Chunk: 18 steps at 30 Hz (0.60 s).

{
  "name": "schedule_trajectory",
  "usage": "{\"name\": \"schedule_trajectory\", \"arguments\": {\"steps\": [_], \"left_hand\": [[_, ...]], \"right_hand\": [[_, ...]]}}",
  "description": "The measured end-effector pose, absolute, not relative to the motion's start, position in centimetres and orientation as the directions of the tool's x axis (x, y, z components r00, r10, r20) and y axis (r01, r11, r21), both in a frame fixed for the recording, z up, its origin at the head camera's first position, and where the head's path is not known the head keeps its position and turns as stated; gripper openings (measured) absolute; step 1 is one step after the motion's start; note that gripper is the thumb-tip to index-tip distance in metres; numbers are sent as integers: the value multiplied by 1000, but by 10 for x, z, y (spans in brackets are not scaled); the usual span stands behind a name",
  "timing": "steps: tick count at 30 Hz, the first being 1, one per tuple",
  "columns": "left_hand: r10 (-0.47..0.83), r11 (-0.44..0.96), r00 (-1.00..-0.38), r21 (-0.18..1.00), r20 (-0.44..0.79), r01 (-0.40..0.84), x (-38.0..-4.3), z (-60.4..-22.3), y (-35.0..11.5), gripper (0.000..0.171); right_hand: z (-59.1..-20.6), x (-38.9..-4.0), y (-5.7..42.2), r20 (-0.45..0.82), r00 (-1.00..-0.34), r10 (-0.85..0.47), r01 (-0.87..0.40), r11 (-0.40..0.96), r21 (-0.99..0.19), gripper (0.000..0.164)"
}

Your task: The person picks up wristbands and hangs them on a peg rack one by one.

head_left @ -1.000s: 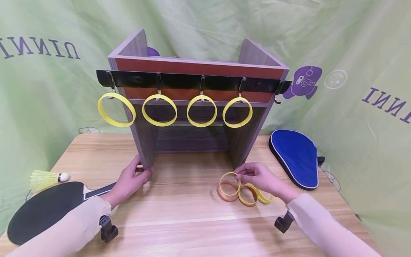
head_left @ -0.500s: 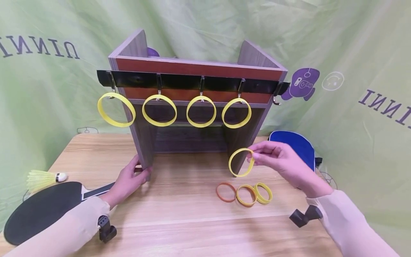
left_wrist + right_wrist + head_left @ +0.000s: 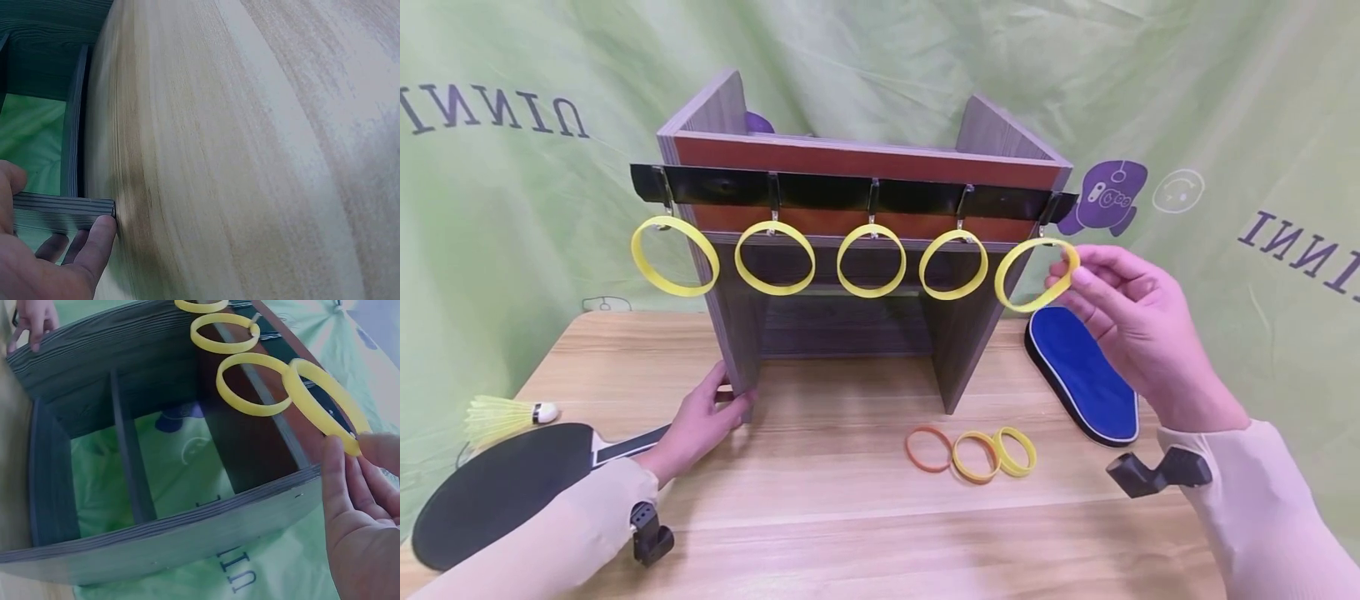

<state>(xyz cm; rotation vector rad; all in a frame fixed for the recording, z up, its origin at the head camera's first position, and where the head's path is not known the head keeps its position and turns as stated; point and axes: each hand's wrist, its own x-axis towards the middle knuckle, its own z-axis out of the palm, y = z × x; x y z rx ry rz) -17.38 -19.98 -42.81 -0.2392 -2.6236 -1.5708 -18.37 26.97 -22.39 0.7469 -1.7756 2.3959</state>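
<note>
**Right hand pinches a yellow ring at the end hook**

The right hand (image 3: 1131,321) has thumb and fingers clamped on the right edge of the yellow ring (image 3: 1002,282), which sits at the rightmost, end hook (image 3: 1049,208) of the black rail (image 3: 835,190). Whether the hook bears any of its weight, I cannot tell. The left hand (image 3: 703,425) grips the foot of the shelf (image 3: 850,327) at its left side panel, thumb and fingers on opposite faces.

Four hung rings (image 3: 872,292) dangle from the other hooks, one apiece. On the table (image 3: 820,517), in front of the shelf's right panel, lies an orange ring (image 3: 932,468) beside more yellow and orange ones. A blue case (image 3: 1086,379) lies to the shelf's right; to the left, a shuttlecock (image 3: 505,419) lies near a black paddle (image 3: 505,483).
</note>
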Motion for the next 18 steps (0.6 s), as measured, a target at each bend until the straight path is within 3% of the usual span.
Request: {"name": "schedule_trajectory", "arguments": {"steps": [7, 18], "left_hand": [[87, 464, -987, 871, 136, 161, -173, -428, -201, 62], [91, 466, -986, 868, 142, 169, -174, -430, -201, 63]], "right_hand": [[-221, -192, 268, 404, -896, -187, -285, -455, -844, 24], [-228, -200, 266, 381, -902, -205, -283, -387, -878, 22]]}}
